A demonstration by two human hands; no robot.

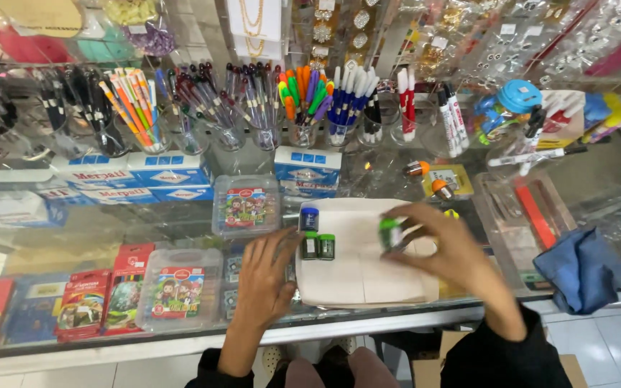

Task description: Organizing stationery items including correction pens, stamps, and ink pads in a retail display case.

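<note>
Head view over a glass shop table: we hold a small green-capped bottle point(391, 233) in our right hand point(445, 253), fingers closed around it just above the right part of a white paper sheet point(368, 280) spread on the table point(583, 179). Our left hand point(271, 276) rests flat and released at the sheet's left edge, fingertips just beside two green-capped bottles point(318, 246) standing upright together, with a blue-capped bottle point(310, 218) just behind them. So three bottles stand in a cluster on the sheet and a fourth is in the hand, not yet set down (whether more are to come we cannot tell). Around the sheet, a clear crayon box point(246, 205) sits near its upper left, two orange-tipped pieces point(429, 179) lie beyond its upper right, and a crumpled blue cloth point(582, 267) lies well apart to the right. Cups of pens and markers point(310, 100) line the back. Nothing lies between the held bottle and the cluster.
</note>
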